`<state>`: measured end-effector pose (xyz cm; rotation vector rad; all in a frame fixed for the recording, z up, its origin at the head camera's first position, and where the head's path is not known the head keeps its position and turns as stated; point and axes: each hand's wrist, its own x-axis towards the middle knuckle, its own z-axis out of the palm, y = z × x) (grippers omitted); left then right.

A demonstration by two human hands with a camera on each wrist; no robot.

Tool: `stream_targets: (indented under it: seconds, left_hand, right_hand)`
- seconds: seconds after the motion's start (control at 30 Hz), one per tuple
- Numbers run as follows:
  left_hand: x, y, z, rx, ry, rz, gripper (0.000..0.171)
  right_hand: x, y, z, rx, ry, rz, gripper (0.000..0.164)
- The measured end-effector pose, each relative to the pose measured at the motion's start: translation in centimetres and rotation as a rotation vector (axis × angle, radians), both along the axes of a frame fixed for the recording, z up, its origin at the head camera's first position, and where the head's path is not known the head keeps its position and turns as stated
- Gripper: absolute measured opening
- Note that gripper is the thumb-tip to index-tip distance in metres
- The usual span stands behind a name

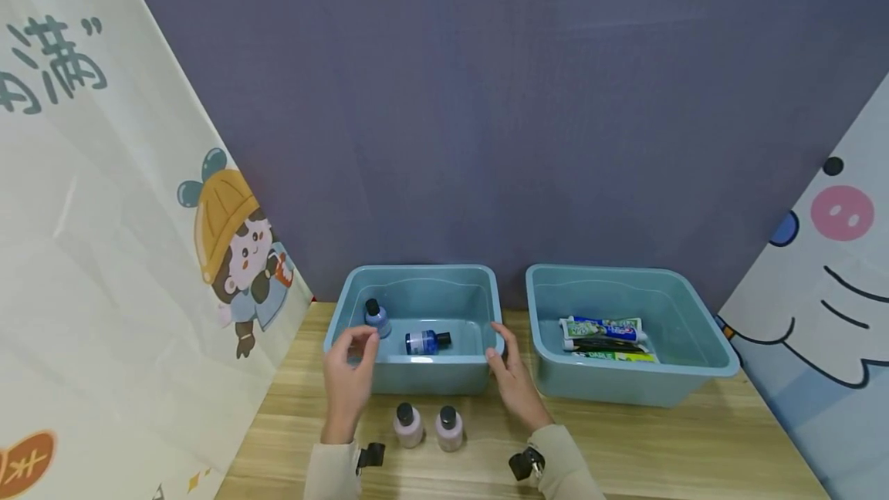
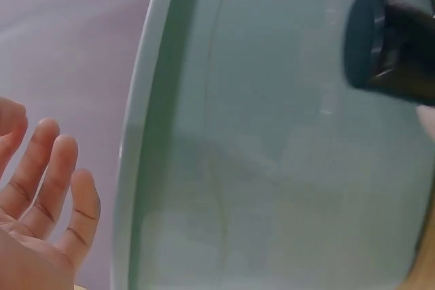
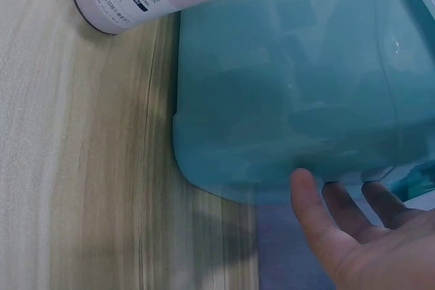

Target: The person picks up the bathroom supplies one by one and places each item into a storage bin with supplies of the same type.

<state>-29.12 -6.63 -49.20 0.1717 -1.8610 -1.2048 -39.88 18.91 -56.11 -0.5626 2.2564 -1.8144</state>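
Note:
In the head view my left hand [image 1: 349, 378] hovers by the front left corner of a light blue plastic bin [image 1: 434, 378]. The left wrist view shows its fingers [image 2: 51, 188] loosely bent, apart from the bin wall and holding nothing. My right hand [image 1: 515, 383] is at the bin's front right corner, thumb and fingers spread. Close up, its fingertips [image 3: 304, 180] come right up to the bin's outside. Inside this bin, a bluish bottle [image 1: 377, 319] with a black cap stands at the left, and a dark blue bottle [image 1: 421, 342] lies on its side.
Two pale pink bottles, one at left [image 1: 408, 429] and one at right [image 1: 449, 432], stand upright before the bin on the wooden table [image 1: 646, 446]. A second blue bin [image 1: 611, 388] at right contains toothpaste boxes or tubes [image 1: 604, 329]. A grey-purple panel [image 1: 444, 114] rises behind.

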Motion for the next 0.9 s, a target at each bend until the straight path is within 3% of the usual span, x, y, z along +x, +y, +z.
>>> stream_targets:
  seconds: [0.13,0.4,0.57,0.9]
  left_hand:
    - [0.9,0.5,-0.7,0.037,-0.004,0.015,0.006]
    - [2.0,0.7,-3.2,0.104,-0.021,0.041,0.007]
    - [2.5,0.9,-4.8,0.104,-0.038,0.007,0.009]
    - [3.4,2.0,-7.5,0.124,-0.185,-0.069,0.014]
  right_hand:
    - [0.0,0.0,0.0,0.003,0.001,-0.006,0.048]
    - [-0.1,0.0,-0.2,0.006,0.013,-0.008,0.049]
    - [-0.2,0.1,-0.2,0.002,0.018,-0.009,0.049]
    - [-0.1,0.0,-0.3,-0.012,0.015,-0.005,0.048]
